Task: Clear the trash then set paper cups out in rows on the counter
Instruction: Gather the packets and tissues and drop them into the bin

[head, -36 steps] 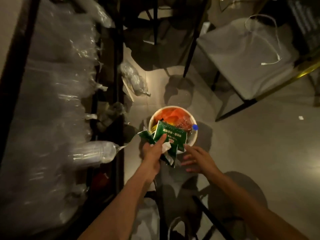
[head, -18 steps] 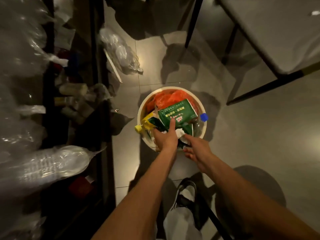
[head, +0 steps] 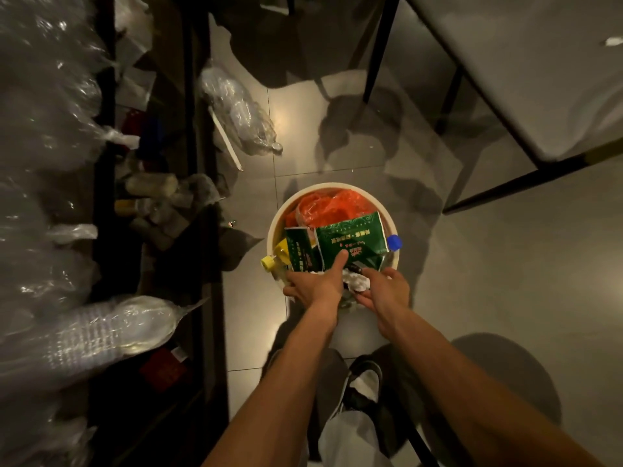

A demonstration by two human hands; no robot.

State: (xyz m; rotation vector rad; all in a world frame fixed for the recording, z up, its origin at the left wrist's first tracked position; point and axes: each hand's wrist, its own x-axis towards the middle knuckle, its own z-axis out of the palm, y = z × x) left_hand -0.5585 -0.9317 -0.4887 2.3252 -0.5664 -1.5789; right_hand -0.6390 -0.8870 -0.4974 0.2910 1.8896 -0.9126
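Item: round waste bin (head: 274, 227), on the floor at centre, near a dark shelf unit (head: 199, 197) on the left. Contents heaped to the rim: orange plastic bag (head: 332, 205) at the far side, green printed packet (head: 350, 241) on top, a second green packet (head: 298, 252) to its left, yellow-capped bottle (head: 269, 262) at the left rim, blue-capped bottle (head: 392, 242) at the right rim, crumpled white paper (head: 357, 283) at the near rim.

Left hand (head: 317, 286): at the near rim, thumb laid on the green printed packet, fingers spread and pressing; not curled round anything.

Right hand (head: 386, 291): at the near rim beside the white paper, fingers extended; whether they pinch anything cannot be told.

Cups: sleeve of stacked cups (head: 111, 328) in clear wrap, on the shelf unit at near left, unopened.

Status, as judged: trash stage nearly finished, being packed down. No cups set out; the desk rows remain entirely to do.
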